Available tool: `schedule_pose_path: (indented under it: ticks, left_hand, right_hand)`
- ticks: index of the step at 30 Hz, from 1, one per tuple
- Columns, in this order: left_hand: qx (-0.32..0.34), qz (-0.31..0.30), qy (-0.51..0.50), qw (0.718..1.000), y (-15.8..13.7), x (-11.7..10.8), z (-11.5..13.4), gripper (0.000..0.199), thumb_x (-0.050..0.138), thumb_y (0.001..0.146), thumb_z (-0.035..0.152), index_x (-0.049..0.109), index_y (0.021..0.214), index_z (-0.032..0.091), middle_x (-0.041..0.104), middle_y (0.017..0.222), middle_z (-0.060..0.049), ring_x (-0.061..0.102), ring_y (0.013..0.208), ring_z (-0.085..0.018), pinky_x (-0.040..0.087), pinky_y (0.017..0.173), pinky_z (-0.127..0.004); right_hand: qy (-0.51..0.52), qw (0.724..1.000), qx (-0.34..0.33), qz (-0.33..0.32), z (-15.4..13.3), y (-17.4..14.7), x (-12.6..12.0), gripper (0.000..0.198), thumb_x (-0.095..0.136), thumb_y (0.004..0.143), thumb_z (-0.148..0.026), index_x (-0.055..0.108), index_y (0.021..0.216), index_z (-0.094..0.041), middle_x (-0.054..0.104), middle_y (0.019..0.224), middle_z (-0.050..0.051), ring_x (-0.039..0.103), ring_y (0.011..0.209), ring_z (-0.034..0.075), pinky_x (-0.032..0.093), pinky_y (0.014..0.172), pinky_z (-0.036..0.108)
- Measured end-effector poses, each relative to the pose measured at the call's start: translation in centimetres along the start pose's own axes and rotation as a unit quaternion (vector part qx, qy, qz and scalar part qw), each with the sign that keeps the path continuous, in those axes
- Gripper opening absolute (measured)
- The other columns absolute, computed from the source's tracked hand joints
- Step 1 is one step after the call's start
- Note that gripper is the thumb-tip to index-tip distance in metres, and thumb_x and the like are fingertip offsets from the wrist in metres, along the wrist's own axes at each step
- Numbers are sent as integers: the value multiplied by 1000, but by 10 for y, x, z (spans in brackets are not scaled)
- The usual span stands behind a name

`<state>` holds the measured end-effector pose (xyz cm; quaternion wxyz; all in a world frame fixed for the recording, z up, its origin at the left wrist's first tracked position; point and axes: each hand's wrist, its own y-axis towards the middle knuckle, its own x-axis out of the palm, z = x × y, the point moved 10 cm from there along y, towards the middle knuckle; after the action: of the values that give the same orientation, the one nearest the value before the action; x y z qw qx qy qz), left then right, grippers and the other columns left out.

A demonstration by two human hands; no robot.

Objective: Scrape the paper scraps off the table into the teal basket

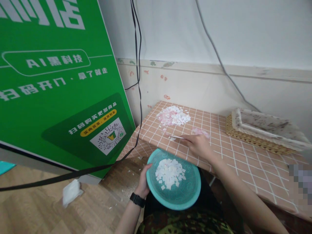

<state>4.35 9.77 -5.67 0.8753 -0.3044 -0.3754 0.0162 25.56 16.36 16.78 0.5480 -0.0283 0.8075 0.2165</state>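
Observation:
My left hand [144, 182] is closed on the left rim of a teal plastic colander [191, 191], which tilts over my lap below the table edge. A heap of small white paper-like pieces [170, 172] lies in it. My right hand [198, 144] is over the front of the table, closed on a thin, light-coloured stick-like tool [177, 136]; its exact kind is too small to tell. The tool's tip points left, close to a few loose white scraps [172, 138]. Farther back on the table is a pile of white and pinkish pieces [174, 115]. Beside my right hand lies a flat pink piece [201, 132].
A brown checked cloth covers the table [243, 165]. At its right back stands a lined wicker basket [258, 139]. A green cabinet [60, 87] rises on the left, with a black strap [97, 168] hanging across. A white crumpled bag [71, 192] lies on the floor.

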Motion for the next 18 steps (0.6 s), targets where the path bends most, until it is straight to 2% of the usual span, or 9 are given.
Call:
schedule_pose_path:
  ticks: [4, 9, 15, 18]
  left_hand:
    - [14, 23, 10, 1000, -4, 0, 16, 18, 68, 71, 28, 68, 77, 12, 70, 61, -4, 65, 57, -19, 52, 62, -31]
    - [11, 2, 16, 1000, -9, 5, 26, 22, 66, 74, 30, 69, 82, 10, 73, 68, -7, 67, 62, -21, 53, 65, -33]
    - [4, -14, 12, 1000, -13, 9, 30, 21, 65, 75, 31, 69, 79, 10, 72, 65, -7, 66, 59, -20, 54, 66, -33]
    - [2, -14, 9, 1000, -13, 11, 33, 21, 64, 76, 30, 69, 80, 10, 73, 66, -7, 65, 57, -19, 54, 65, -31]
  right_hand:
    - [48, 999, -18, -5, -9, -15, -1, 31, 44, 91, -26, 69, 108, -28, 74, 89, 4, 66, 70, 16, 44, 62, 27]
    - [62, 998, -4, 7, 1, -24, 0, 30, 44, 91, -26, 70, 107, -26, 73, 94, 5, 67, 75, 19, 47, 67, 29]
    - [-14, 996, 40, 75, 15, -28, -13, 31, 43, 91, -34, 70, 104, -22, 73, 78, 7, 67, 68, 21, 45, 64, 31]
    - [-33, 997, 25, 60, 6, -29, -12, 34, 41, 92, -35, 68, 106, -22, 72, 77, 8, 66, 67, 21, 44, 62, 31]
